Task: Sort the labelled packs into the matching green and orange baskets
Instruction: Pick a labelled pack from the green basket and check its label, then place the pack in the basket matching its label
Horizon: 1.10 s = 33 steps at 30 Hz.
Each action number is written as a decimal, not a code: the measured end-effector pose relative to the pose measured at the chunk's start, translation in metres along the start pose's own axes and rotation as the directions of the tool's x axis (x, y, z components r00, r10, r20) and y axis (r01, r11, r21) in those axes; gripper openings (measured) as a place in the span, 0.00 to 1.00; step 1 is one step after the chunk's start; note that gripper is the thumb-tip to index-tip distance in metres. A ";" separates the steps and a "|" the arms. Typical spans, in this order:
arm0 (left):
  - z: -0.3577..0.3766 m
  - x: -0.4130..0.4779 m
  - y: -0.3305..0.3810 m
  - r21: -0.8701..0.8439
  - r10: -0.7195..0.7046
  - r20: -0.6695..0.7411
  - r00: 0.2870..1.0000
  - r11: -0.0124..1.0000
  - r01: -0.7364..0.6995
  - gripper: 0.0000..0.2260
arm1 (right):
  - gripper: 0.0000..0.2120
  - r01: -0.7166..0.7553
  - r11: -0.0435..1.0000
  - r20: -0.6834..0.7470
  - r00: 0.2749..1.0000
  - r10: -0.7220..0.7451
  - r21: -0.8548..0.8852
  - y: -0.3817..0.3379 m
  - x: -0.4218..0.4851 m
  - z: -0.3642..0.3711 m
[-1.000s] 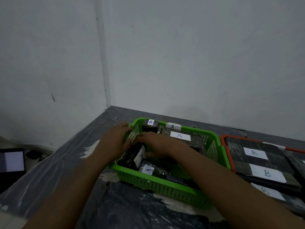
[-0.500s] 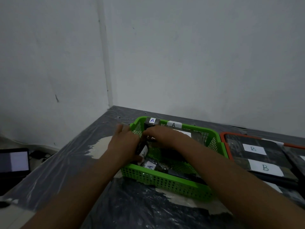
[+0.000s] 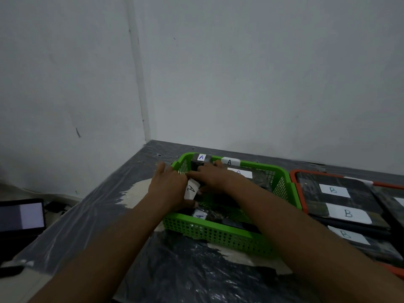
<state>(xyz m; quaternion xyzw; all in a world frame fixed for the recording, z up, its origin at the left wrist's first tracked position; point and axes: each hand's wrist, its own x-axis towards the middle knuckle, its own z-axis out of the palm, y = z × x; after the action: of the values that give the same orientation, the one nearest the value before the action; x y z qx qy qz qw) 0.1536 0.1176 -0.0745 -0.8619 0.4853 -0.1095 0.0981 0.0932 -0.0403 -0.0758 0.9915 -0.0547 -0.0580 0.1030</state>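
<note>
A green basket (image 3: 218,235) sits on the table and holds several dark packs labelled A. My left hand (image 3: 168,186) reaches over the basket's left rim, and my right hand (image 3: 213,178) lies inside it. Between them stands a dark pack with a white A label (image 3: 191,189), tilted on its edge, and both hands grip it. Another A pack (image 3: 201,158) stands in the far left corner, one lies flat (image 3: 240,172) behind my right hand, and a small one (image 3: 200,215) lies near the front wall. The orange basket (image 3: 298,189) to the right holds flat packs labelled B (image 3: 347,213).
The baskets touch side by side on a table covered with crinkled dark plastic sheet (image 3: 175,270). White walls meet in a corner just behind the table. A lit screen (image 3: 21,215) sits low at the left, off the table edge.
Both hands have moved together toward the basket's far left corner. The A-labelled pack between them has been tipped more upright, and its label now faces me.
</note>
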 end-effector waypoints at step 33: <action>0.002 -0.029 0.019 -0.785 0.180 -0.269 0.946 0.527 -0.324 0.23 | 0.29 -0.284 0.612 0.124 0.949 0.291 0.738 0.015 -0.111 -0.008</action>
<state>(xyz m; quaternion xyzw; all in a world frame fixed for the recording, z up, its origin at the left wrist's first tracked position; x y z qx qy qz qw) 0.1239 0.1325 -0.0843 -0.7170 0.6056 0.0773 -0.3363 -0.0167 -0.0396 -0.0535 0.9238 -0.2312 -0.0092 -0.3049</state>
